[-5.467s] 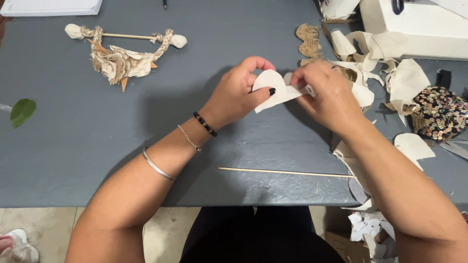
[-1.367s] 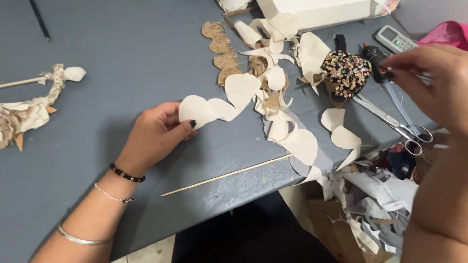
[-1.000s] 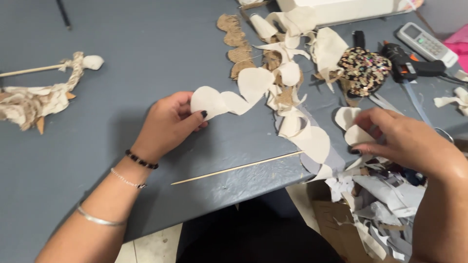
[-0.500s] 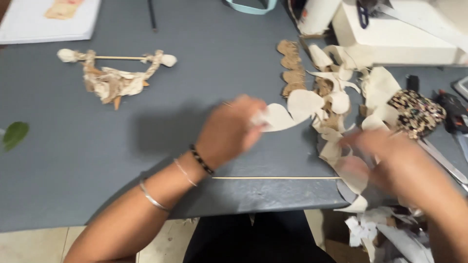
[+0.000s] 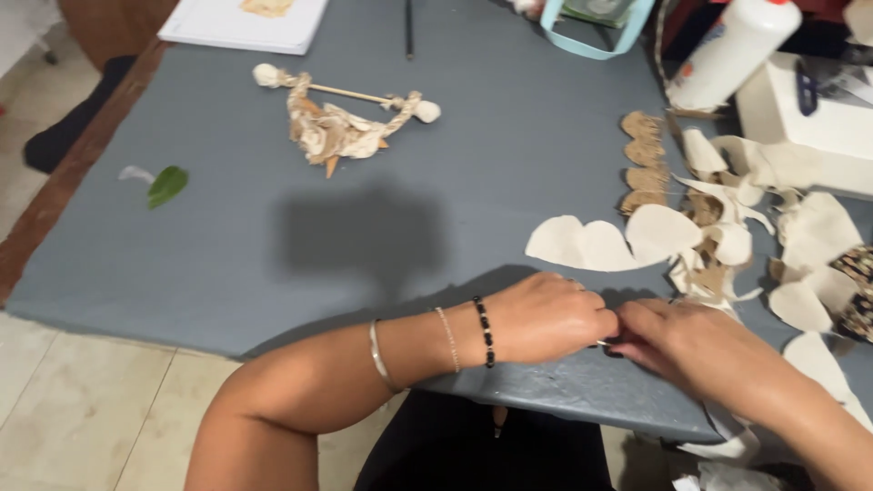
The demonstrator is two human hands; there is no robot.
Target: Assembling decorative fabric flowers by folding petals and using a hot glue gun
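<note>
Head view, looking down on a grey table (image 5: 227,255). Left hand (image 5: 550,318) and right hand (image 5: 691,350) drawn together at the near table edge, fingertips meeting over something small and thin; pinched shut, though what sits between them is too hidden to name, perhaps the thin wooden skewer that lay along this edge half a second ago and no longer shows. Changed since then: joined cream paper petals (image 5: 605,244) no longer in the left hand but lying flat on the table just beyond the hands, released. Right hand, earlier off among the scraps, now brought in against the left. By the look of it, paper set aside and the work shifted to a small item at the edge.

Beyond the paper petals, a column of brown scalloped pieces (image 5: 643,164), and to their right a heap of cream paper offcuts (image 5: 755,227). Farther back, a white glue bottle (image 5: 732,50) lying tilted beside a white box (image 5: 818,118). Far left of the petals, a finished skewer ornament wrapped in paper and twine (image 5: 341,123), and farther left a green leaf (image 5: 167,185).
</note>
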